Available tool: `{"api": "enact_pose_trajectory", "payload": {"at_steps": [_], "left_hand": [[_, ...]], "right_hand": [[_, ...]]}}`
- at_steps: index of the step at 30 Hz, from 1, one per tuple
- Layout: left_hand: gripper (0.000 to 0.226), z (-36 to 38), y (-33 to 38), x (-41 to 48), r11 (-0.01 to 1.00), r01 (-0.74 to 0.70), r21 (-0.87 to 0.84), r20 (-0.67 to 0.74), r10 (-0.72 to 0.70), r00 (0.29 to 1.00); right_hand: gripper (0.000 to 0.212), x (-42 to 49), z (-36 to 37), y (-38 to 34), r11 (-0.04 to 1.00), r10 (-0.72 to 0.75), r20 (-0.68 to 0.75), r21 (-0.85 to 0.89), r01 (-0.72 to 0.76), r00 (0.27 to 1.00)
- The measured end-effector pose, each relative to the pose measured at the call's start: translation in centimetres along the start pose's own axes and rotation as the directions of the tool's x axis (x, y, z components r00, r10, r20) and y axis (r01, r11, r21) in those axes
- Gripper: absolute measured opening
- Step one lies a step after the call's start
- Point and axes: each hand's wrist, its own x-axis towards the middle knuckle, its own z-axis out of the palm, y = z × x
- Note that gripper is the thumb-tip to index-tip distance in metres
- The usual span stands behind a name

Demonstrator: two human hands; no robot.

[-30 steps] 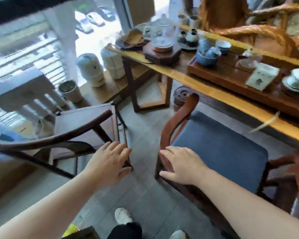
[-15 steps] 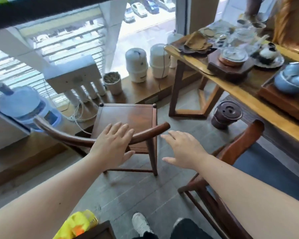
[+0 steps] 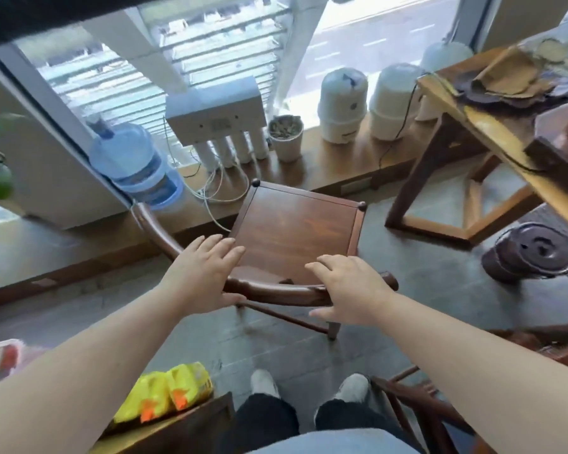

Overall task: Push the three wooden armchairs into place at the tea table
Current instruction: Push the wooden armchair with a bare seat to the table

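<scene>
A dark wooden armchair (image 3: 295, 231) with a bare square seat stands in front of me, facing the window. Its curved back rail (image 3: 276, 291) runs under both my hands. My left hand (image 3: 207, 273) lies over the left part of the rail, fingers spread and thumb low against it. On the right part, my right hand (image 3: 348, 290) is placed the same way. Neither hand is closed around the wood. The tea table (image 3: 492, 132) stands to the right, its leg frame apart from the chair. Part of a second armchair (image 3: 420, 404) shows at the bottom right.
A low wooden ledge (image 3: 328, 172) along the window carries a water bottle (image 3: 135, 162), a white filter unit (image 3: 217, 116), a small pot (image 3: 286, 136) and white tanks (image 3: 341, 103). A dark lidded bucket (image 3: 532, 257) sits on the floor under the table. Yellow packets (image 3: 171, 394) lie at the bottom left.
The view has swung left from the cushioned armchair to the bare wooden one. Both hands have moved forward and come down onto its back rail.
</scene>
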Motion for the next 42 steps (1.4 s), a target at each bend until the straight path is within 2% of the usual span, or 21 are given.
{"api": "enact_pose_trajectory", "payload": {"at_steps": [5,8,10,12,13,15,17,23,29,36,42], "left_hand": [[0.095,2.2,-2.1,1.0,0.993,-0.117,-0.031,-0.058,0.115,0.992],[0.096,3.4,-3.6,2.2,0.983,-0.179,-0.05,0.024,0.18,0.983],[0.076,4.0,-4.0,2.9,0.974,-0.217,-0.071,0.122,0.225,0.967],[0.039,4.7,-4.4,3.3,0.967,-0.231,-0.105,0.141,0.244,0.959],[0.028,5.0,-4.5,3.5,0.963,-0.244,-0.112,0.132,0.257,0.957],[0.024,5.4,-4.7,3.8,0.949,-0.298,-0.1,0.11,0.308,0.945],[0.021,5.6,-5.1,4.1,0.928,-0.363,-0.083,0.068,0.369,0.927],[0.021,5.9,-5.5,3.8,0.898,-0.438,-0.042,0.033,0.439,0.898],[0.024,4.9,-6.4,5.3,0.848,-0.53,0.007,0.048,0.529,0.847],[0.019,4.4,-2.5,8.7,0.764,-0.645,0.018,0.073,0.642,0.763],[0.021,3.0,1.4,10.8,0.687,-0.722,0.083,0.066,0.719,0.692]], "right_hand": [[0.084,2.4,0.7,-1.5,1.0,0.002,0.046,0.03,-0.003,0.999],[0.081,4.0,0.9,-2.6,0.998,0.04,0.102,0.041,-0.044,0.994],[0.068,4.9,0.9,-3.3,0.996,0.063,0.213,0.046,-0.075,0.975],[0.045,6.0,0.6,-3.7,0.992,0.085,0.378,0.056,-0.114,0.922],[0.036,6.5,0.4,-3.8,0.987,0.097,0.453,0.068,-0.143,0.886],[0.029,7.5,-0.1,-3.7,0.972,0.122,0.56,0.099,-0.212,0.82],[0.026,8.0,-0.4,-3.8,0.96,0.146,0.607,0.104,-0.26,0.781],[0.022,7.1,-0.7,-5.2,0.956,0.203,0.547,0.069,-0.286,0.812],[0.017,5.3,0.0,-6.8,0.902,0.279,0.525,0.145,-0.407,0.804],[0.02,1.6,1.0,-5.6,0.81,0.405,0.543,0.162,-0.564,0.736],[0.018,-1.6,1.7,-3.2,0.763,0.464,0.526,0.172,-0.623,0.713]]}}
